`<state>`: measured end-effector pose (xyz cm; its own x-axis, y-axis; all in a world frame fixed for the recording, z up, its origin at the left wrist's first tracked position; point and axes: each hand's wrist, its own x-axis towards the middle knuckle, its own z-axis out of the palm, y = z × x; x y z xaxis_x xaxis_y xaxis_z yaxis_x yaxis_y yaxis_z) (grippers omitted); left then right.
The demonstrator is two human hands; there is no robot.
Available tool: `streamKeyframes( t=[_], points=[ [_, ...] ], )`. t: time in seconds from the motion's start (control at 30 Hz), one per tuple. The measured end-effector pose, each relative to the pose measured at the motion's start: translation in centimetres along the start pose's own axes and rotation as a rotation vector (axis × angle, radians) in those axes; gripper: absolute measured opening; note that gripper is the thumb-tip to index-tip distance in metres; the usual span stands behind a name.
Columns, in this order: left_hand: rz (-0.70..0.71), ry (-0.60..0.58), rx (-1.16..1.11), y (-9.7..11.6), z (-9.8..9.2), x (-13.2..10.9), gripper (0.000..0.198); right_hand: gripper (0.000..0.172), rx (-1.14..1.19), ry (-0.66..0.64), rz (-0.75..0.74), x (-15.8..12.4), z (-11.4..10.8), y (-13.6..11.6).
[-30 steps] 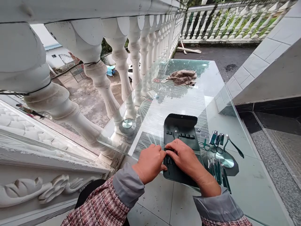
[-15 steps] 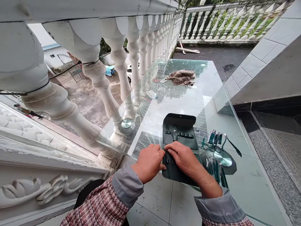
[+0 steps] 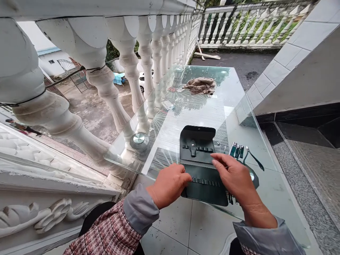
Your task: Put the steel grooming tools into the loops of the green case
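A black tool case [image 3: 198, 143] lies unfolded on the glass table [image 3: 207, 113], with rows of elastic loops across it. My left hand [image 3: 170, 182] sits at the case's near left edge, its fingers curled down onto it. My right hand [image 3: 235, 175] hovers palm down over the case's right edge, fingers stretched out towards the left, with nothing visible in them. It covers part of a pile of metal manicure tools [image 3: 230, 199]. Beyond it lie several nail clippers [image 3: 236, 150] and a curved nipper [image 3: 253, 158].
A crumpled brown cloth [image 3: 200, 85] lies at the far end of the glass. A small card [image 3: 167, 104] and a round metal cap [image 3: 139, 139] sit near the left edge. A white balustrade [image 3: 124, 71] runs close along the left; a tiled wall [image 3: 292, 71] rises on the right.
My right hand has left the case's lower left loops and moved right, over the loose tools. The left hand stays at the case's edge. The view has shifted slightly.
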<state>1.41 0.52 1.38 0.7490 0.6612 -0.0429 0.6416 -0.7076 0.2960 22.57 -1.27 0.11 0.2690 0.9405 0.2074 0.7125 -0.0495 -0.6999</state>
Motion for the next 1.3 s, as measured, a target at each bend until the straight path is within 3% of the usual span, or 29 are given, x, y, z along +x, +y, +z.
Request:
streamKeyframes(
  t=[0.33,0.53,0.7,0.93,1.1,1.3],
  points=[
    [0.014,-0.022,0.104,0.6,0.6,0.5,0.014,0.027,-0.213,0.079,0.175,-1.0,-4.3,2.9],
    [-0.017,-0.046,0.105,0.8,0.7,0.9,0.011,0.021,-0.431,-0.059,0.186,-2.2,-5.9,4.4],
    [-0.010,-0.028,0.129,0.7,0.8,1.1,0.012,0.016,-0.507,-0.081,0.264,-3.0,-6.9,5.4],
    [-0.022,0.027,0.088,0.8,0.7,1.2,0.017,0.016,-0.542,-0.213,0.240,-3.2,-6.7,6.0],
    [-0.020,0.052,0.100,1.1,0.9,1.3,0.016,0.017,-0.567,-0.213,0.200,-3.1,-6.2,5.8],
    [-0.092,0.046,0.286,0.9,0.9,1.2,0.018,0.019,-0.543,-0.233,0.172,-3.3,-5.2,5.7]
  ],
)
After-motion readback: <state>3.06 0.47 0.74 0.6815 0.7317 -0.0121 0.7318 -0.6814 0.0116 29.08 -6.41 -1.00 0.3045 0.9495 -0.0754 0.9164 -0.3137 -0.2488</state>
